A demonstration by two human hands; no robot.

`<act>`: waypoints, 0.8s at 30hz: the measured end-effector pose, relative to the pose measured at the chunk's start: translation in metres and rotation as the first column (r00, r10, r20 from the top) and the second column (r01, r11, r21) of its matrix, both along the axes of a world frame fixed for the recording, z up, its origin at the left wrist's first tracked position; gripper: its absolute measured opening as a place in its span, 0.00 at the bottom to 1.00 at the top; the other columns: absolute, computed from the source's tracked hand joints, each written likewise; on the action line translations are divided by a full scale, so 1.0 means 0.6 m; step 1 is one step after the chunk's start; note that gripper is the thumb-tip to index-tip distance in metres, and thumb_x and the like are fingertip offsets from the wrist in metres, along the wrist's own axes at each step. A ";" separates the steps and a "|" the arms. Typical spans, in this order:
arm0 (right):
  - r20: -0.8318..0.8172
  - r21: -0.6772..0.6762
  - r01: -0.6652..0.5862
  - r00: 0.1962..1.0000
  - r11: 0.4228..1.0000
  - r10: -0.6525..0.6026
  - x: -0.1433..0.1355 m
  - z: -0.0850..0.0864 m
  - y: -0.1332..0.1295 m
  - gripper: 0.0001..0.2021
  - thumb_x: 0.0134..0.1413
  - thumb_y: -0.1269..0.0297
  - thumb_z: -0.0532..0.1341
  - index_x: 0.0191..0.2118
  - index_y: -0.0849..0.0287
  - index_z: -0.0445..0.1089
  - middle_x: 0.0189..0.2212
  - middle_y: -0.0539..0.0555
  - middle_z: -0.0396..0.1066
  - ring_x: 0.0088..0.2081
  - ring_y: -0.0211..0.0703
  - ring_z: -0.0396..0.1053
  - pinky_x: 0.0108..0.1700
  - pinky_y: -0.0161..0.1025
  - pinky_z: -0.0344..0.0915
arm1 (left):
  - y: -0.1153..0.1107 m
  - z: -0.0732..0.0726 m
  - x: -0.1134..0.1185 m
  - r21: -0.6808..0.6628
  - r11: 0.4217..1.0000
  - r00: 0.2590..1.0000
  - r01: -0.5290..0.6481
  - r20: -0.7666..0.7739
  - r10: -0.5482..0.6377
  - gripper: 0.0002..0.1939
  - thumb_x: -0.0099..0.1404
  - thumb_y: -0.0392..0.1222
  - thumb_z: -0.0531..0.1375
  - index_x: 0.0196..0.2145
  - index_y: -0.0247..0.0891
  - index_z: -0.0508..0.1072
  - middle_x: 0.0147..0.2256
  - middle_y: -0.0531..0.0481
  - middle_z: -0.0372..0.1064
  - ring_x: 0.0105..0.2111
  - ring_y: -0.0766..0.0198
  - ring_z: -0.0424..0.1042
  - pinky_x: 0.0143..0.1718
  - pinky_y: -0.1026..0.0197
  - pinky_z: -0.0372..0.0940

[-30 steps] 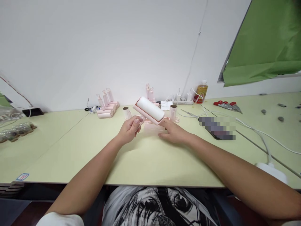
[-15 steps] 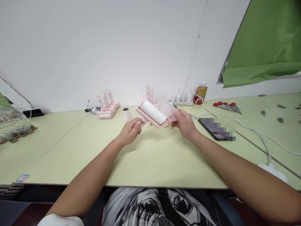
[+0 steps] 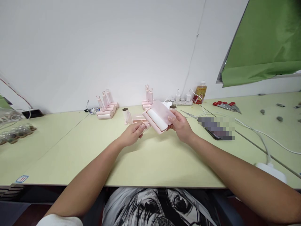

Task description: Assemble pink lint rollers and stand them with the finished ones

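Note:
A pink lint roller (image 3: 155,120) with a white paper roll is tilted above the table in front of me. My left hand (image 3: 131,134) is closed round its pink handle at the lower left. A translucent pink cover (image 3: 162,108) lies along the upper right side of the roll. My right hand (image 3: 181,126) pinches this cover near its right edge, thumb on top and the other fingers partly hidden behind. Behind my left hand stands a roll with a brown core (image 3: 126,110), beside pink parts half covered by the hand.
Pink lint rollers stand in one group (image 3: 107,108) at back left and another (image 3: 148,97) at the wall. Scissors (image 3: 187,113), a phone (image 3: 215,130), a power strip (image 3: 182,103), a bottle (image 3: 200,92) and red-ended tools (image 3: 227,106) are at right. White cables (image 3: 256,130) cross there.
My right hand has brought the cover down and left against the roller. The lint roller has shifted slightly right and down, still held by my left hand.

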State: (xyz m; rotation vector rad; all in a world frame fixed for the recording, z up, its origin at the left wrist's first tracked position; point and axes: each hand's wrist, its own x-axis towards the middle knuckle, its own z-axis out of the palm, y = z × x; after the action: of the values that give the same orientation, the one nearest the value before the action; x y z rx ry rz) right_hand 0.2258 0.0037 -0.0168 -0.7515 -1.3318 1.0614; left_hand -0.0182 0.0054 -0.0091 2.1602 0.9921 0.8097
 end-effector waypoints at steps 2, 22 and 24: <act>0.006 -0.001 0.007 1.000 1.000 -0.007 0.000 0.002 -0.001 0.21 0.50 0.52 0.63 0.47 0.57 0.65 0.32 0.49 0.68 0.27 0.36 0.65 0.26 0.36 0.67 | 0.000 0.000 0.000 -0.015 1.000 1.000 -0.003 0.007 0.003 0.23 0.69 0.58 0.44 0.34 0.37 0.66 0.24 0.54 0.61 0.21 0.69 0.60 0.23 0.65 0.58; 0.463 -0.002 -0.048 0.885 0.999 0.043 -0.004 -0.011 0.001 0.30 0.53 0.53 0.61 0.60 0.56 0.63 0.34 0.52 0.69 0.26 0.37 0.64 0.26 0.36 0.66 | -0.002 0.002 0.000 0.029 0.999 0.998 -0.026 -0.062 0.027 0.24 0.69 0.58 0.43 0.28 0.38 0.62 0.25 0.53 0.61 0.22 0.69 0.60 0.24 0.65 0.58; 0.529 0.038 -0.033 0.848 0.999 0.008 -0.004 -0.015 0.001 0.29 0.54 0.53 0.60 0.61 0.55 0.62 0.37 0.53 0.70 0.27 0.37 0.65 0.27 0.35 0.66 | -0.002 0.001 0.000 -0.012 0.999 0.997 -0.031 -0.076 0.030 0.23 0.69 0.59 0.43 0.28 0.38 0.62 0.24 0.54 0.61 0.20 0.70 0.59 0.23 0.65 0.57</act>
State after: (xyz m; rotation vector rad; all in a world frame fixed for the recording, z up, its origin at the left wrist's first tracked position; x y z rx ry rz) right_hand 0.2234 0.0043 -0.0259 -1.0468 -1.8301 0.8621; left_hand -0.0182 0.0040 -0.0082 2.1833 1.0681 0.7375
